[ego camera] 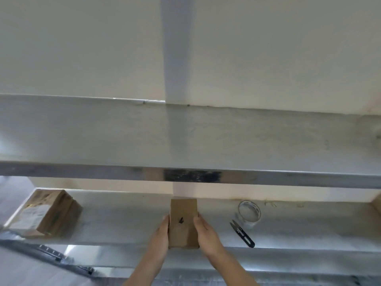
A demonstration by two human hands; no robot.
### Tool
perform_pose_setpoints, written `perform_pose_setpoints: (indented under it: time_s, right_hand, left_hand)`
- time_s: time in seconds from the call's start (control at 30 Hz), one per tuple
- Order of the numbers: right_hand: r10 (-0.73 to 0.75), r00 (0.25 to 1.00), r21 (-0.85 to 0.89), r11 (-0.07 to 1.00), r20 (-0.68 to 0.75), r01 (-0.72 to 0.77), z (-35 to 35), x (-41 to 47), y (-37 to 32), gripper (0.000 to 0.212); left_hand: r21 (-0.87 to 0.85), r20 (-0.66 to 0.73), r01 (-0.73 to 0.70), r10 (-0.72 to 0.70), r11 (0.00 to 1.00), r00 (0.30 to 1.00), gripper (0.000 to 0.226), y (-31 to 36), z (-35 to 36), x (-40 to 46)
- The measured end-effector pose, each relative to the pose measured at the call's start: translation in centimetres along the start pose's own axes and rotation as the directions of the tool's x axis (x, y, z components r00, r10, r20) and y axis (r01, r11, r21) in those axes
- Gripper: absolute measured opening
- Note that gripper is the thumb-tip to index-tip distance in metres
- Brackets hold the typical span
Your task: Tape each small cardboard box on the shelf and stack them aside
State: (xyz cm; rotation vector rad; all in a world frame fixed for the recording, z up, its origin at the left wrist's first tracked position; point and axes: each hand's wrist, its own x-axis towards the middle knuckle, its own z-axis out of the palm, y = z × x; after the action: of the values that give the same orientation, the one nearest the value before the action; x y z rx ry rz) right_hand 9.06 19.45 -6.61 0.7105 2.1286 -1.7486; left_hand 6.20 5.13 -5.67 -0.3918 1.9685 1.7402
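A small brown cardboard box (183, 222) with a black mark on its top lies on the grey metal shelf (123, 226), its long side running away from me. My left hand (162, 234) holds its left side and my right hand (203, 232) holds its right side, thumbs lying along the upper edges. A roll of clear tape (249, 212) stands to the right of the box, with small black snips (242, 233) lying just in front of it.
A stack of brown boxes with labels (44, 213) sits at the shelf's left end. Another cardboard corner (377, 205) shows at the far right edge. An upper shelf (185, 139) overhangs the work area, with a white wall behind.
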Motion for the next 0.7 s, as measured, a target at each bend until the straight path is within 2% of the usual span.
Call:
perform_pose_setpoints:
  time_s: [0.1, 0.23, 0.33, 0.47, 0.7]
  right_hand:
    - [-0.013, 0.999, 0.136, 0.991, -0.029, 0.017, -0.4, -1.5, -0.2, 0.048]
    - [-0.170, 0.966, 0.276, 0.935, -0.197, 0.221, -0.9, -4.6, -1.2, 0.046]
    - [-0.238, 0.914, 0.312, 0.886, -0.328, 0.343, -2.0, -7.4, -1.3, 0.050]
    - [-0.234, 0.871, 0.332, 0.857, -0.433, 0.395, -5.1, -11.1, -0.9, 0.029]
    - [-0.171, 0.726, 0.345, 0.793, -0.666, 0.503, -13.5, -18.8, 1.9, 0.016]
  left_hand:
    - [-0.151, 0.085, -0.029, 0.042, 0.988, 0.995, 0.039, 0.2, -0.2, -0.6]
    - [-0.279, 0.140, -0.083, 0.126, 0.957, 0.982, 0.042, -0.3, -0.4, -0.9]
    - [-0.289, 0.241, -0.120, 0.194, 0.950, 0.951, 0.051, 0.2, 0.3, -2.0]
    - [-0.271, 0.337, -0.190, 0.278, 0.944, 0.899, 0.050, 1.3, 3.2, -4.7]
    - [-0.260, 0.436, -0.229, 0.326, 0.938, 0.839, 0.040, 2.1, 13.0, -11.4]
